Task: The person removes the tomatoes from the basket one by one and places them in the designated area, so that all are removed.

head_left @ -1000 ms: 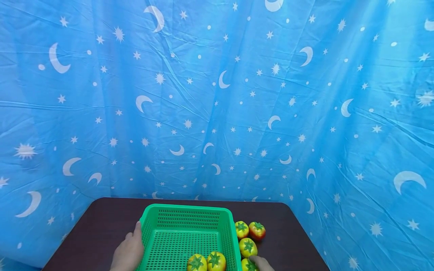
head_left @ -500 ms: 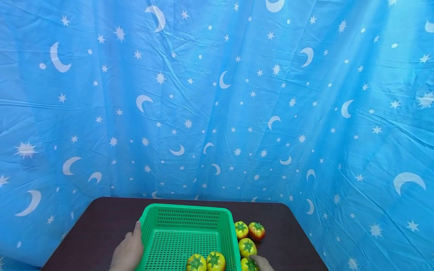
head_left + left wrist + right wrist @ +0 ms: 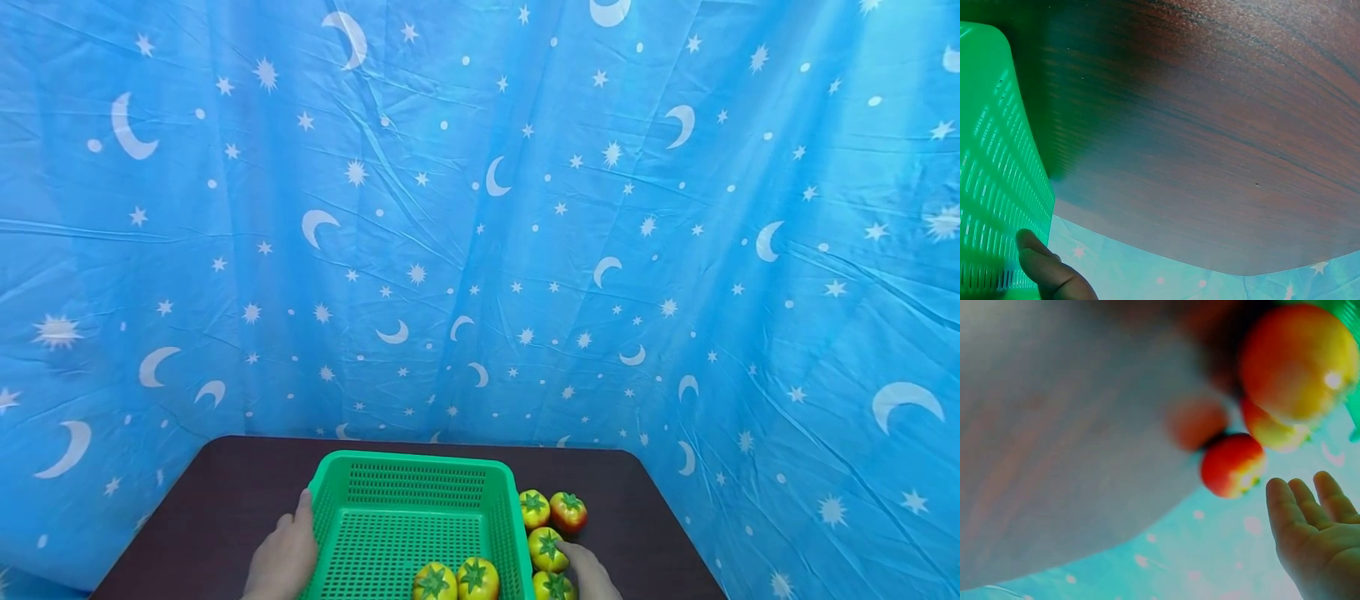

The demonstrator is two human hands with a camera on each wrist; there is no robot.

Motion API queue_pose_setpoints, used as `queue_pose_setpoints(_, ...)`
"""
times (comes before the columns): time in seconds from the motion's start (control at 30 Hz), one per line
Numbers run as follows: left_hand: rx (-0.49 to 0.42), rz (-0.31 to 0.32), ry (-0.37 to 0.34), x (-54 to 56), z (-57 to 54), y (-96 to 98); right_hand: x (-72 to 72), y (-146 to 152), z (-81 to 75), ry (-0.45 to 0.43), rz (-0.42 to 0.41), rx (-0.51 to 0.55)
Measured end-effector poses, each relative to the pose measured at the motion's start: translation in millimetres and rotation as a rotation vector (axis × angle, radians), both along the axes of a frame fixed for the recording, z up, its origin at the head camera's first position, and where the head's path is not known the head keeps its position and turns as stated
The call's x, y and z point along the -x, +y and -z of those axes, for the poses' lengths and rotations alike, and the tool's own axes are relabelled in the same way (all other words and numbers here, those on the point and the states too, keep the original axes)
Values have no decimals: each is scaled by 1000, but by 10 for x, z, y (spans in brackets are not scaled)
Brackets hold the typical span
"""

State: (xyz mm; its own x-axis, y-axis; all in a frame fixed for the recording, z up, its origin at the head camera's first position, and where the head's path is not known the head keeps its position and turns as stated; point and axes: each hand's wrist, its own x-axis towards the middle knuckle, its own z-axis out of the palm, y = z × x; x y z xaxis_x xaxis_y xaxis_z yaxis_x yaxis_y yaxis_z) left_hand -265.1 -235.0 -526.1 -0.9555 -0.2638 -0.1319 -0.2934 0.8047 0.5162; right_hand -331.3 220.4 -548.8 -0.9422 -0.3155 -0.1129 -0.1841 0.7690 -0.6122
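My left hand (image 3: 285,550) rests against the left outer wall of a green plastic basket (image 3: 420,461). In the left wrist view, its fingers (image 3: 1041,261) touch the slotted side. Two yellow tomatoes (image 3: 477,578) with green leafy tops lie at the basket's near right. Beside the basket's right wall stand several more, among them a yellow tomato (image 3: 547,549) and a redder tomato (image 3: 568,512). My right hand (image 3: 592,573) reaches to the yellow one, fingertips right at its side. In the right wrist view, fairly straight fingers (image 3: 1285,506) show with nothing between them.
The dark wooden table (image 3: 247,492) has rounded far corners. A blue curtain (image 3: 480,250) with moons and stars hangs close behind it and along the right side.
My right hand has left the nearest tomato and moved slightly forward to the one beyond it. The left hand and the basket stay where they were.
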Motion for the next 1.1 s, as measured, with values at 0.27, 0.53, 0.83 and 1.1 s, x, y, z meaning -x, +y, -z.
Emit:
queue_pose_setpoints(0.27,0,0,1,-2,5,23,-74,-182,-534,90,-93,69)
queue_pose_setpoints(0.53,20,-10,-5,18,16,-8,-21,-490,-743,189,-143,69)
queue_pose_setpoints(0.83,24,-5,19,3,10,0,39,-779,-887,256,-239,58)
queue_pose_setpoints(1.1,35,-16,13,18,8,1,102,-1052,-950,261,-306,-3)
